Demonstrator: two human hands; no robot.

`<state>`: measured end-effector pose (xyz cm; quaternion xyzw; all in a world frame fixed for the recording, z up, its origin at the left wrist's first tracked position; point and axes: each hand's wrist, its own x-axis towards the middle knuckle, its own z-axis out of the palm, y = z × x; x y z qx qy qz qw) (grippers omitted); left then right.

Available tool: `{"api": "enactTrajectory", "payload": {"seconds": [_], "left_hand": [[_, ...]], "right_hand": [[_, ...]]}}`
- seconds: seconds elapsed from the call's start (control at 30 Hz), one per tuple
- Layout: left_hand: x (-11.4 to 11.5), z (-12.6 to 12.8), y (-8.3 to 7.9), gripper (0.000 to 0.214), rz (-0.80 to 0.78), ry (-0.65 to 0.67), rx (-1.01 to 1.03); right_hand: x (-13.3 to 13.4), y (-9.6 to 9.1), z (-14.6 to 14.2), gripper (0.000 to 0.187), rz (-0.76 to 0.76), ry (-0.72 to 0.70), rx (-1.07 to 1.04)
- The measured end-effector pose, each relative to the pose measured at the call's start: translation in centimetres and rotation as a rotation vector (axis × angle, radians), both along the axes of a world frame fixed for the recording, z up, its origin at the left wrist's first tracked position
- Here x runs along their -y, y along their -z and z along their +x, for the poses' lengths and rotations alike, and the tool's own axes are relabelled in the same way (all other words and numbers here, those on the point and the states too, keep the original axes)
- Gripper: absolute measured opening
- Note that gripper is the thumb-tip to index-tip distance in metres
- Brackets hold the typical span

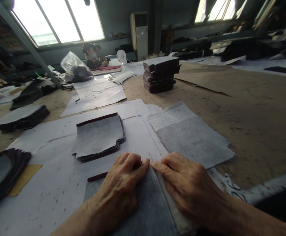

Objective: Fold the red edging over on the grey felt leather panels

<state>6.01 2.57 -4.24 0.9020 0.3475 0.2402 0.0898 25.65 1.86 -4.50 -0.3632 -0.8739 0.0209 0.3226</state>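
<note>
Close to me lies a grey-backed sheet of material (148,203) with a dark red strip along its far edge. My left hand (123,183) is closed at its far right corner, thumb and bent fingers pinching the edge. Just to the right, my right hand (184,183) has its fingers drawn together at the same corner, along a pale strip (167,196) on the sheet's right side. The fingertips of both hands nearly meet. Beyond my left hand sits a stack of similar grey-backed pieces (98,136). A larger grey-backed piece (189,134) lies beyond my right hand.
White paper (54,170) covers much of the brown table (256,108). A tall dark red stack (160,75) stands farther back. More stacks (22,116) lie left, one beside yellow card (26,180). A plastic bag (75,67), a small fan (121,56) and a seated person (96,59) are beyond.
</note>
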Motion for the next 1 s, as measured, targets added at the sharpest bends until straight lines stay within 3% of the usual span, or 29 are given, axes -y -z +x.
{"api": "enactTrajectory", "payload": {"seconds": [0.13,0.23,0.33,0.5,0.6,0.8,1.0], "left_hand": [[0.0,0.1,0.2,0.058,0.021,-0.027,-0.012],[0.0,-0.4,0.1,0.061,0.033,-0.132,0.088],[0.4,-1.4,-0.5,0.049,-0.031,-0.244,0.139],[1.9,-2.8,-1.7,0.035,0.099,-0.258,0.005],[2.6,-3.6,-1.8,0.032,0.172,-0.299,-0.081],[3.0,-6.8,-2.0,0.033,0.171,-0.407,-0.171],[4.6,-6.9,-2.0,0.036,0.222,-0.339,-0.335]], "right_hand": [[-0.2,0.0,0.1,0.035,0.006,0.038,-0.035],[-0.1,0.2,-0.1,0.041,0.071,0.005,0.090],[-0.1,0.4,-0.3,0.043,0.075,0.034,0.094],[-0.3,-0.2,0.0,0.036,0.099,0.065,0.004],[-0.6,-1.0,-0.4,0.034,0.118,-0.002,-0.011],[-1.2,-1.8,-2.8,0.037,0.109,-0.116,0.088],[-1.2,-1.0,-4.8,0.035,0.158,-0.216,0.179]]}}
